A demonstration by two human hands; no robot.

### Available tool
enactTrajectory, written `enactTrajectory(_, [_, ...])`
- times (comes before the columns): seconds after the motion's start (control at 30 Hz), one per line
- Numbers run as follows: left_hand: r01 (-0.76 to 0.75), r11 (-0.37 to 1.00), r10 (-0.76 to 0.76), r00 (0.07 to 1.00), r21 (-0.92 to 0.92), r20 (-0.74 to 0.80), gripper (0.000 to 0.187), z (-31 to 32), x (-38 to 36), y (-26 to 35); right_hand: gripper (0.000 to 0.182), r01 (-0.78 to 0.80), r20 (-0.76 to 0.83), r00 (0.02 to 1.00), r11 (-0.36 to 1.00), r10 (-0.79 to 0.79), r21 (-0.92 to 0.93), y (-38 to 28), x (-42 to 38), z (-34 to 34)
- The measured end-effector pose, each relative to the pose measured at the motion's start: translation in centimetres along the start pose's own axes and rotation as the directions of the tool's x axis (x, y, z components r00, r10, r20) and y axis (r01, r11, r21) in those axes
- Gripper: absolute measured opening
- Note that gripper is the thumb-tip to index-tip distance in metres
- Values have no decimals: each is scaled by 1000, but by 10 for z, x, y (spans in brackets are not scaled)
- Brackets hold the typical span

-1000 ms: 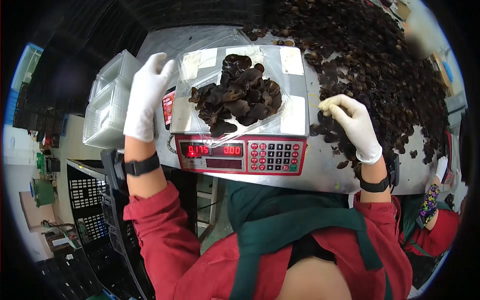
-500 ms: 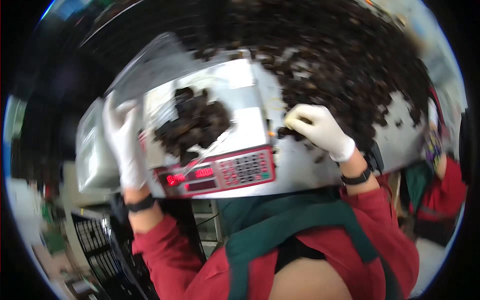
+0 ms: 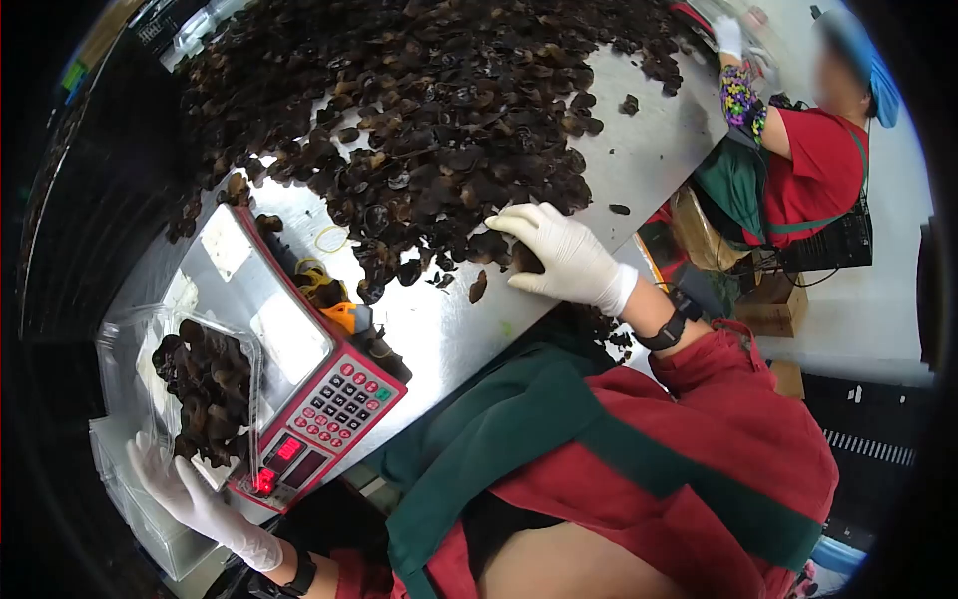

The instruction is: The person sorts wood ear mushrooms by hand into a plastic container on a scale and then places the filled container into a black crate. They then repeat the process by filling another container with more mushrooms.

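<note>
The person stands at a shiny metal table (image 3: 599, 150) with white gloves on both hands. The left hand (image 3: 190, 499) is down at the lower left. Its fingers are spread and wrapped around the near edge of a clear plastic box (image 3: 130, 339). The box is full of dark mushrooms (image 3: 205, 389). It sits partly on the flat top of a red scale (image 3: 299, 399) and hangs over the scale's left side. It looks tilted, but the picture bends so much there that I cannot be sure.

The scale has a pad of buttons (image 3: 347, 394) and small red glowing numbers (image 3: 279, 454) on its front. The numbers are too small to read from here.

The right hand (image 3: 559, 255) lies on the table at the near edge of a big heap of dark mushrooms (image 3: 429, 100). Its fingers are stretched out and a little curled, and the fingertips touch the loose pieces at the heap's edge. A dark piece shows under the palm, but I cannot tell if the hand has hold of it. A few single pieces lie on the bare metal just beside the hand.

Under the left hand sits a stack of clear boxes (image 3: 150, 519).

At the top right, another person in a red shirt (image 3: 818, 160) works at the same table.
</note>
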State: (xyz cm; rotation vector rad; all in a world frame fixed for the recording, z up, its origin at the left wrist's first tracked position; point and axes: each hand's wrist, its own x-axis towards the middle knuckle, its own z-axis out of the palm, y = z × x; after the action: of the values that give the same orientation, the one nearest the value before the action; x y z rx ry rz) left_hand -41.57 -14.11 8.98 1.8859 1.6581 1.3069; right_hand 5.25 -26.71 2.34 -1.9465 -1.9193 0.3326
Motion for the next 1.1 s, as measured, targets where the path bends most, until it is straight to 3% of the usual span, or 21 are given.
enactTrajectory(0.1, [92,996,-94,992,-19,-88,49,9,7,16,59,56,-124,990,997,-61,-46,16,-13,32])
enactTrajectory(0.2, [150,988,-153,978,-31,-140,49,15,9,15,39,50,-429,902,975,49,216,18,-10,40])
enactTrajectory(0.37, [117,987,-125,989,-111,-73,50,7,16,3,24,-23,-384,919,985,88,172,4,5,31])
enactTrajectory(0.43, [109,983,-119,991,-145,-62,51,3,21,-4,23,37,-110,993,996,-46,-86,-1,12,37])
enactTrajectory(0.5, [126,961,-146,987,-245,-68,50,1,27,-13,20,127,-150,980,991,-132,-46,-2,22,40])
enactTrajectory(0.57, [120,936,-146,988,-331,-54,48,-8,34,-32,16,121,-162,980,992,-113,41,-17,39,22])
enactTrajectory(0.63, [159,938,-179,983,-309,-40,47,-7,37,-19,11,-1,51,999,957,-15,290,-50,57,-6])
enactTrajectory(0.7, [168,881,-200,979,-443,-26,45,-8,41,-13,15,129,19,989,924,-145,359,-84,83,-10])
enactTrajectory(0.77, [184,814,-241,970,-552,-31,44,-9,44,-10,17,361,-144,932,852,-331,379,-130,109,-5])
enactTrajectory(0.87, [130,826,-198,978,-549,-66,44,-11,44,-4,23,564,-262,824,690,-502,453,-195,142,12])
enactTrajectory(1.03, [93,843,-143,988,-530,-55,45,-16,34,7,36,705,-268,705,610,-657,360,-246,177,50])
enactTrajectory(1.1, [69,852,-118,991,-519,-62,43,-19,27,6,38,610,-244,784,636,-571,472,-246,172,37])
